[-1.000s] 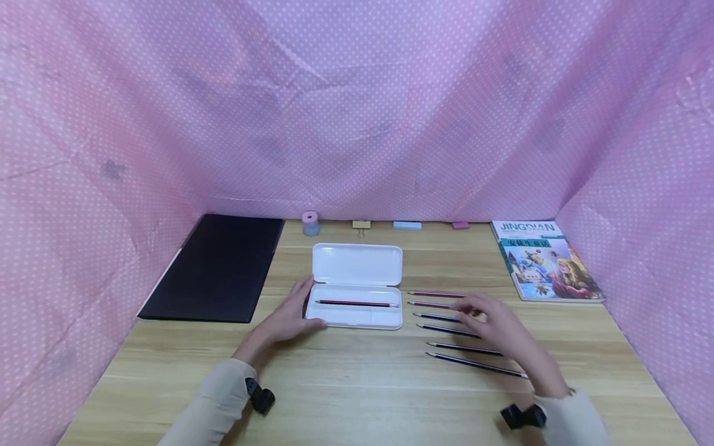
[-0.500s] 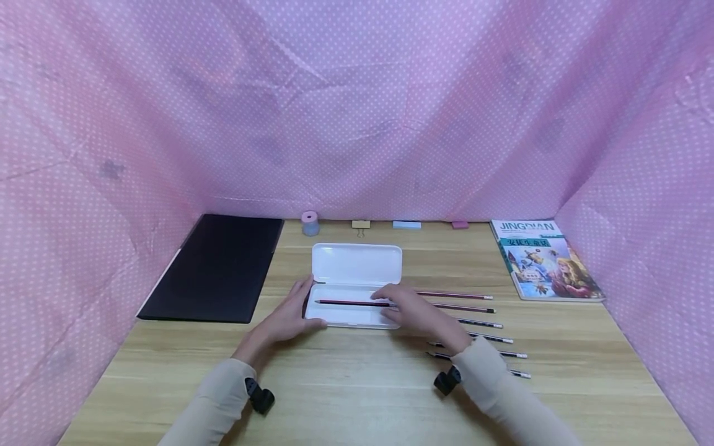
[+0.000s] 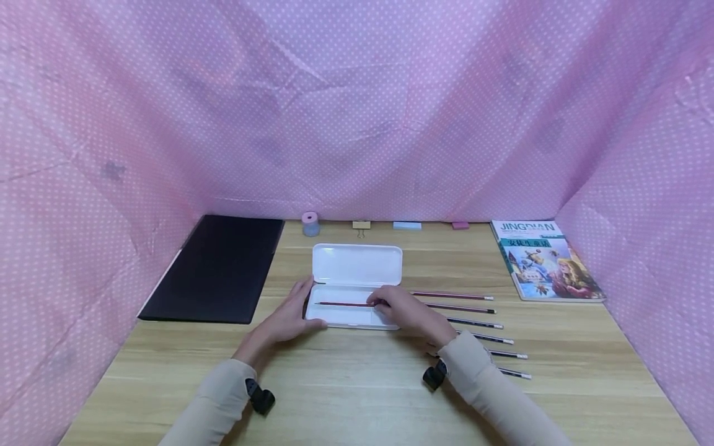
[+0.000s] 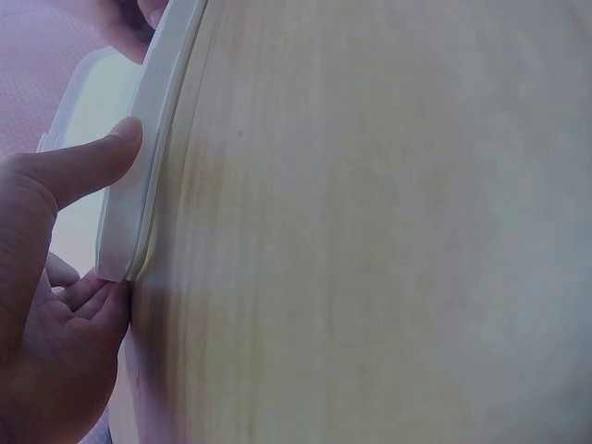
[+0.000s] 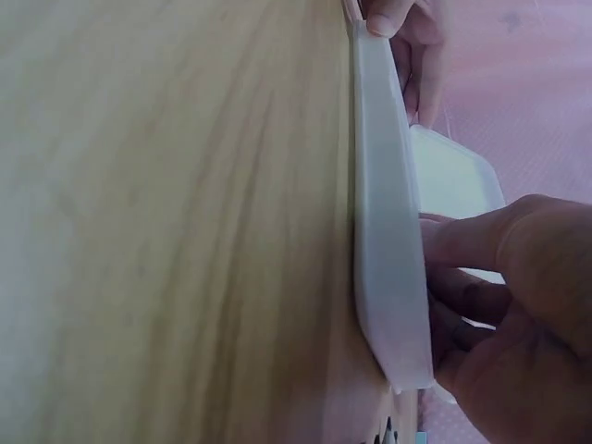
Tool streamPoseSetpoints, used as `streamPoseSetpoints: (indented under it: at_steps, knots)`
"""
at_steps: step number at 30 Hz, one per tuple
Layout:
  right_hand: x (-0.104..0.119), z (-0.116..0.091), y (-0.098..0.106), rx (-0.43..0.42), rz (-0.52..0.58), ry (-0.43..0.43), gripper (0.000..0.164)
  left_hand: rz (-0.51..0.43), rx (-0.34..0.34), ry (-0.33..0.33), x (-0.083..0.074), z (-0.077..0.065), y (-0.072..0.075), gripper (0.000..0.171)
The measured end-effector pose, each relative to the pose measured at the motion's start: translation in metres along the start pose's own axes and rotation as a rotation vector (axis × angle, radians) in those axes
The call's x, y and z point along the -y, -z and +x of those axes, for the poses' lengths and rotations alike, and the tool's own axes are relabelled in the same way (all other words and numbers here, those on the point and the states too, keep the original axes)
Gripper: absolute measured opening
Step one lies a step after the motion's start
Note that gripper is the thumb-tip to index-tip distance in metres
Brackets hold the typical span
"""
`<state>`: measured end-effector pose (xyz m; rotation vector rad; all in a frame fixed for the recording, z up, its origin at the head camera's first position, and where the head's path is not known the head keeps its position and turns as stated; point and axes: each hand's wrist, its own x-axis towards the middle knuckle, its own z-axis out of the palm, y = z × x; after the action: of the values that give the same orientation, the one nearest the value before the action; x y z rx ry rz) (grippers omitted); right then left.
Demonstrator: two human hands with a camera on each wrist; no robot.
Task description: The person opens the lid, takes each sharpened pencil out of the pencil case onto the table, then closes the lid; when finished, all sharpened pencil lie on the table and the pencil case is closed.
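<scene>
An open white pencil case (image 3: 346, 317) lies mid-table, its lid (image 3: 357, 264) folded back. My left hand (image 3: 283, 317) holds the case's left end, thumb (image 4: 97, 166) on the front wall and fingers around the end. Inside lies a dark red and black pencil (image 3: 343, 304), tip pointing left. My right hand (image 3: 407, 310) reaches in over the case's right part and pinches this pencil near its right end; the hand hides that end. In the right wrist view the case wall covers the fingertips.
Several pencils (image 3: 460, 308) lie in a row right of the case, partly under the right forearm. A black folder (image 3: 214, 269) lies left, a book (image 3: 546, 263) right. Along the back stand a small pink-and-blue cylinder (image 3: 310, 224), a binder clip (image 3: 361, 225), a blue block (image 3: 407, 226) and a pink block (image 3: 460, 226).
My right hand has moved left from above the row of pencils into the case, and its fingers have closed on the pencil there. The left hand has stayed in place.
</scene>
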<state>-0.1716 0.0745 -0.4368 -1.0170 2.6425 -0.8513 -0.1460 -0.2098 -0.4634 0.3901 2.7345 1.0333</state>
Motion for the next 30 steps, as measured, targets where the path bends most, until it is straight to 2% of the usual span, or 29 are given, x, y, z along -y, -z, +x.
streamPoseSetpoints:
  at_steps: [8,15,23,30]
  knots:
    - [-0.006,0.002,0.002,-0.044,0.098,0.021,0.016,-0.002,0.001,0.006,0.0,0.0,0.0,0.107]
    - [-0.007,-0.014,0.022,-0.117,0.167,0.03,0.013,-0.006,0.0,0.007,0.0,0.0,0.0,0.107]
    - [-0.012,-0.057,0.053,-0.211,0.187,0.014,0.014,0.001,-0.001,0.011,-0.001,0.0,0.0,0.107]
    - [-0.027,-0.115,0.07,-0.364,0.069,-0.055,0.016,-0.001,-0.004,0.004,0.001,0.0,-0.001,0.108]
